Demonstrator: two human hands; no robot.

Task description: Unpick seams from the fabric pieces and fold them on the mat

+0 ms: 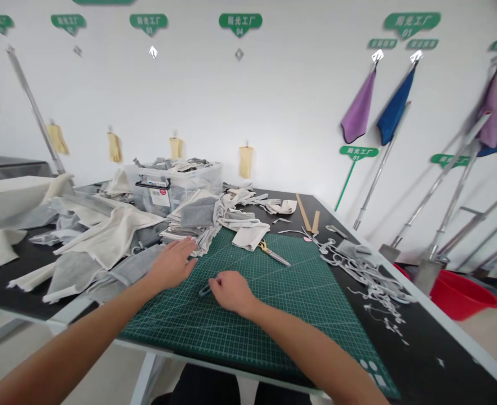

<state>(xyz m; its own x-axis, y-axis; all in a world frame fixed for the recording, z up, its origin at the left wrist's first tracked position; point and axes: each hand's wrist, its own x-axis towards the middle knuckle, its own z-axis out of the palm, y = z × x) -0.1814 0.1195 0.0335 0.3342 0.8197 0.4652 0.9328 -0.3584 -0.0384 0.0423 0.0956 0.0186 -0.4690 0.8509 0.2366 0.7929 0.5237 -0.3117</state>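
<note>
My left hand is open, its fingers stretched out at the edge of a heap of grey and cream cloth pieces. Over the green cutting mat my right hand is closed around a small blue-grey loop; most of it hides in the fist, so its kind cannot be made out. Beyond the right hand lie scissors with gold-coloured handles, next to a folded cream and grey cloth. A stack of folded cloths stands just past my left fingertips.
A clear plastic bin full of cloth stands at the back. Cut strips and scraps lie right of the mat, below a wooden ruler. Red buckets and long-handled tools stand beyond the table's right edge.
</note>
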